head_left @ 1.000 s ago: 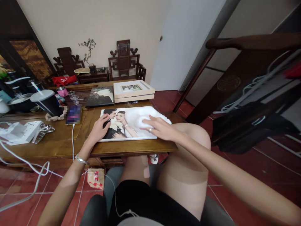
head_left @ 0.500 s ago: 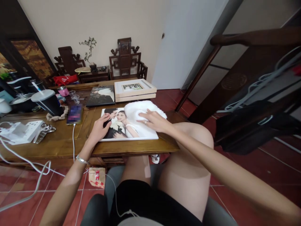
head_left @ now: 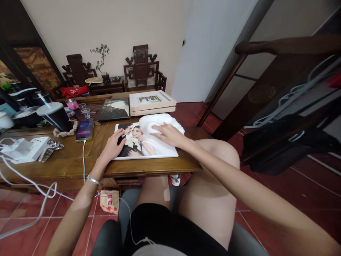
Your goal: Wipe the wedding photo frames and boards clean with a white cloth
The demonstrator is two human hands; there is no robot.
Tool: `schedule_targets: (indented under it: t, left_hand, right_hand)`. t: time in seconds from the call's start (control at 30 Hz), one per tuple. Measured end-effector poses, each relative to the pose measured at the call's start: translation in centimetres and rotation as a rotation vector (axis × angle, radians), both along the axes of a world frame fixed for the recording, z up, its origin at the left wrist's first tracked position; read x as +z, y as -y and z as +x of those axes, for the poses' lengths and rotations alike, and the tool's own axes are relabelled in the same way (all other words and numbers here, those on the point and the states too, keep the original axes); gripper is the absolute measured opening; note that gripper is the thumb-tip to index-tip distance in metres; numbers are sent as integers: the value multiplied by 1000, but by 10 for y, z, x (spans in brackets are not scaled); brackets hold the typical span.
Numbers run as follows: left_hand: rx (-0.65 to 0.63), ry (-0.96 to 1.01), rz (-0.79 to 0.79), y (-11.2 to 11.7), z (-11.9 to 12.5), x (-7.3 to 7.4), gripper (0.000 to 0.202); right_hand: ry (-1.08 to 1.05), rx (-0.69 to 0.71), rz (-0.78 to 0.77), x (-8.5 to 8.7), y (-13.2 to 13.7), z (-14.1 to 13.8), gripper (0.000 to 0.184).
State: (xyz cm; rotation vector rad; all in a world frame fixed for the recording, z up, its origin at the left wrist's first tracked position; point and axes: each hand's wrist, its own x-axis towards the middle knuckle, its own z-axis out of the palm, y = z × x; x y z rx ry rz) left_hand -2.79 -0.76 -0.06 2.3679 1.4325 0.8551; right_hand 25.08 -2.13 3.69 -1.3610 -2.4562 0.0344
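Observation:
A wedding photo panel (head_left: 135, 144) lies flat near the front edge of the wooden table (head_left: 157, 167). My left hand (head_left: 114, 145) rests on the panel's left side with its fingers stretched and spread. My right hand (head_left: 170, 135) grips a fluffy white cloth (head_left: 162, 121) over the panel's upper right part; the cloth hides that corner. Bunched cloth shows at my right fingertips. Behind the panel stand a stack of pale wooden frames (head_left: 151, 103) and a dark photo panel (head_left: 114, 108).
To the left are a phone (head_left: 84, 128) on a charging cable, a black cup (head_left: 57, 115) with lid and straw, and a white power strip (head_left: 33, 149). A pink cup (head_left: 71, 104) stands farther back. A dark wooden chair (head_left: 261, 92) is at the right.
My right hand has shifted slightly left with the white cloth across the photo panel. My left hand stays in place on the panel. The view has turned very slightly.

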Motion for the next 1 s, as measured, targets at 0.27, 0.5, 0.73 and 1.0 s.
schedule_targets:
  t: [0.27, 0.5, 0.73, 1.0]
  left_hand:
    - [-2, -25, -32, -4, -2, -3, 51]
    - [20, -22, -24, -3, 1, -2, 45]
    - [37, -27, -78, -2, 0, -2, 45]
    - [16, -20, -31, -2, -1, 3, 44]
  right_hand:
    - [-33, 77, 39, -17, -10, 10, 23]
    - [-56, 185, -28, -13, 91, 17, 25]
    - [3, 216, -84, 15, 91, -45, 32]
    - [-60, 203, -12, -12, 71, -31, 30]
